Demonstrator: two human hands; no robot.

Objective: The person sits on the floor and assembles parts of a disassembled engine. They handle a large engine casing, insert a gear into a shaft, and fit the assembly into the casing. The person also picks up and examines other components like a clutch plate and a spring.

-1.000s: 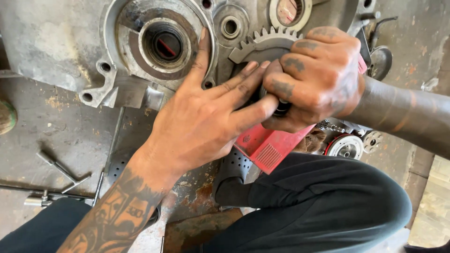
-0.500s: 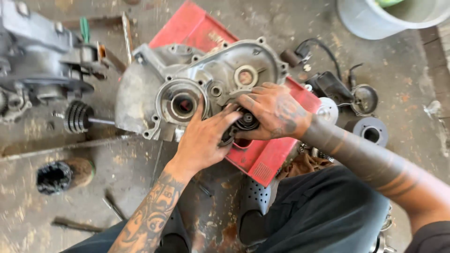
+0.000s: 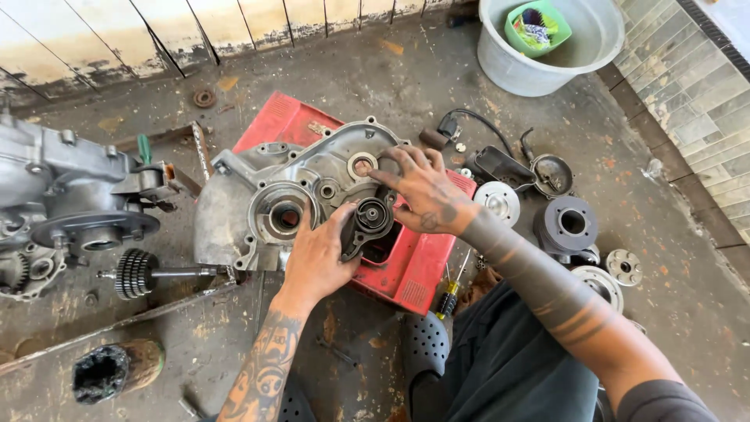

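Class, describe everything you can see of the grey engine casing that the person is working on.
The engine casing is dull grey cast metal, grimy, with round bearing bores and bolt lugs along its rim. It lies open face up, partly on a red box. The left hand and right hand rest on it, around a small dark gear part.

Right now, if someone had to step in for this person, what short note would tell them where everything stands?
Left hand: open, palm against the grey engine case half, fingers touching a dark round part at the case's lower right edge.
Right hand: fingers spread on the case by a bearing hole, gripping nothing.
The case lies on a red box on the concrete floor.
A geared shaft lies to the left; loose round parts lie to the right, including a cylinder.
The dark part looks unseated; parts remain off the case.
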